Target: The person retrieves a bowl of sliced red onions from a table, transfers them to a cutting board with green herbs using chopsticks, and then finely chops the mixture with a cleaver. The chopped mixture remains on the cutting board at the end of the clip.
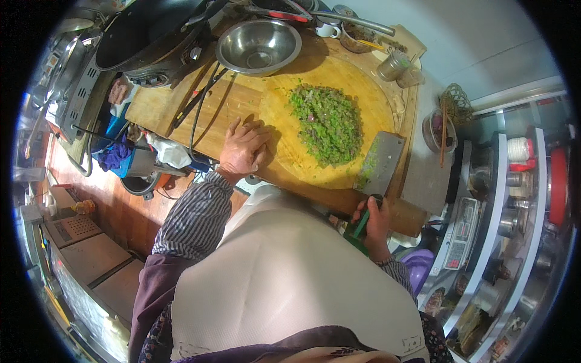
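A heap of finely chopped green vegetable mixed with darker bits (327, 122) lies on a round yellow cutting board (277, 136). My right hand (376, 222) grips the green handle of a cleaver (385, 159) at the near right. The cleaver's broad blade lies over the board's right edge, with green scraps stuck to its left part. My left hand (245, 147) rests on the wooden tabletop (213, 127) at the board's left edge. It holds nothing, and its fingers are bent and slightly apart.
Behind the board stands a stainless steel bowl (258, 47). A large black wok (145, 31) sits on a cooker at the back left, with a black cable (199, 104) nearby. Jars (393, 66) line the back right. A shelf rack (494, 195) rises at the right.
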`<state>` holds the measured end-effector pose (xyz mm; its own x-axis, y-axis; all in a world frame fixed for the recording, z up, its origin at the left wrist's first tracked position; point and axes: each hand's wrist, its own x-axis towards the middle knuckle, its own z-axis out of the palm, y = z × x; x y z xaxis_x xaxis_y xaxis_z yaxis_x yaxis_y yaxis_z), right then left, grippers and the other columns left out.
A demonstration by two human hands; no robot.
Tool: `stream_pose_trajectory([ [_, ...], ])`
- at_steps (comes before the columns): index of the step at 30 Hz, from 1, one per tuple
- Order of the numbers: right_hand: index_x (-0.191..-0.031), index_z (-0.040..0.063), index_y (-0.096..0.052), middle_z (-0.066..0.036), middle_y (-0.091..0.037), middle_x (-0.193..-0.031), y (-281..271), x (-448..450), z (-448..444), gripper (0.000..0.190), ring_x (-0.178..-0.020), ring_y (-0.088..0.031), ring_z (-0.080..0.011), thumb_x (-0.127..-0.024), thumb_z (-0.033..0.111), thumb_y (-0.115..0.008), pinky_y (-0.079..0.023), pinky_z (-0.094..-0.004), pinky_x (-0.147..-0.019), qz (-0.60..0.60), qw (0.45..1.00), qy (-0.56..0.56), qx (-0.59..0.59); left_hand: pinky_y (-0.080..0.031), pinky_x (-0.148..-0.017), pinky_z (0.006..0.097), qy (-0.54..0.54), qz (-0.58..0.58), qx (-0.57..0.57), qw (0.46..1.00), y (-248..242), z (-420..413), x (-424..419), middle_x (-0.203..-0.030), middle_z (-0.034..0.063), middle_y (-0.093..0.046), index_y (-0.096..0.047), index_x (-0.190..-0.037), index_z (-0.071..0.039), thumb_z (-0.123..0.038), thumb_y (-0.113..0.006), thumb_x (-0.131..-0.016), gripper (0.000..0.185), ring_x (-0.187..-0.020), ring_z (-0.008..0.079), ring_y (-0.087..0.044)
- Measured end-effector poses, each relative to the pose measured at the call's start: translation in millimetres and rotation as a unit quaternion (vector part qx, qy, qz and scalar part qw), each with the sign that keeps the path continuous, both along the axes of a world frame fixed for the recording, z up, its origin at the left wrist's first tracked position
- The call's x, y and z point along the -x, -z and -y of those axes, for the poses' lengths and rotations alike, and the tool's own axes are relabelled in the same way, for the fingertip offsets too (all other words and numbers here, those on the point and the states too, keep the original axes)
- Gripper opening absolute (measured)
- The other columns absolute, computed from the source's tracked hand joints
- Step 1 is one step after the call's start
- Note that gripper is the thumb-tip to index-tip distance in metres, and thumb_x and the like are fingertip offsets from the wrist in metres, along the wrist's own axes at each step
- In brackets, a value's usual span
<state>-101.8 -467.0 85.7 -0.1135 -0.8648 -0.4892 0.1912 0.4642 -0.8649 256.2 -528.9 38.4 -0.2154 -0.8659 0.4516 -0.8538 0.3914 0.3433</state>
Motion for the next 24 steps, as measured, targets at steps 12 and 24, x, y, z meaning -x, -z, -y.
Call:
stream_pose_trajectory([
  [12, -0.103, 0.008, -0.042, -0.006, -0.055, -0.081, 1.1, -91.6, 65.5, 0.018, -0.057, -0.058, -0.0174, -0.101, 0.022, -0.053, -0.05, -0.0331, -0.048, 0.038, 0.997, -0.007, 0.061, -0.03, -0.11, 0.052, 0.012, -0.011, 0.012, 1.0, 0.4, 1.8, 0.3, -0.118, 0.0002, -0.066, -0.067, -0.113, -0.015, -0.016, -0.062, -0.078, 0.036, -0.119, 0.0216, -0.056],
  [24, -0.157, 0.014, -0.016, -0.003, -0.052, -0.083, -51.5, -70.1, 101.9, 0.066, -0.054, -0.048, -0.011, -0.101, 0.013, -0.05, -0.046, -0.0272, -0.053, -0.251, 0.926, -0.189, 0.209, -0.027, -0.113, 0.053, 0.019, -0.029, -0.02, 0.999, 3.0, 1.3, 0.1, -0.122, 0.0038, -0.064, -0.065, -0.116, -0.012, -0.014, -0.06, -0.077, 0.04, -0.124, 0.0249, -0.053],
])
